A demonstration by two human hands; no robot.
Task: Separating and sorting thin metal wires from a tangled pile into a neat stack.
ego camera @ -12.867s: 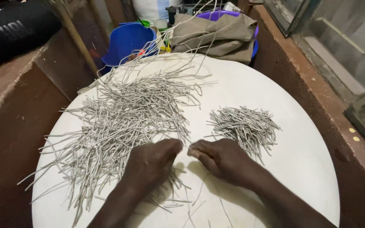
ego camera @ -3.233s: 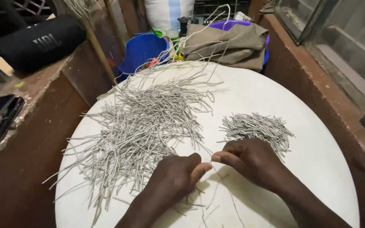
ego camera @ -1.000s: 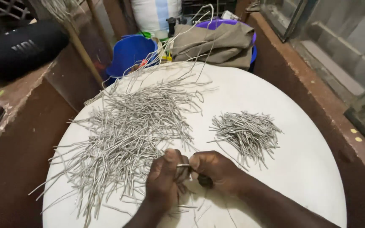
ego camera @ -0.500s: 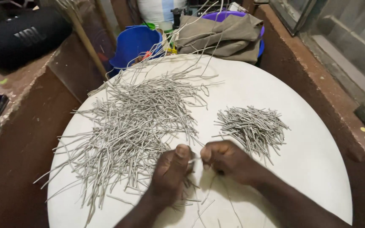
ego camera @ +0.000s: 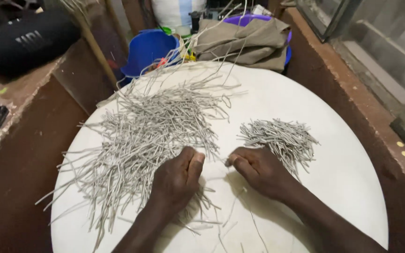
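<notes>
Left hand fingers are curled together at the lower edge of the big grey strand pile, centre-left; whether a strand is pinched cannot be told. Right hand fingers are closed in a loose fist, a thin strand end apparently nipped at the tips. Short-piece pile lies just right. Risk judged: the strand could slip, or loose strands be dragged off the white round bench by the wrists. Forearms are angled in from bottom centre.
</notes>
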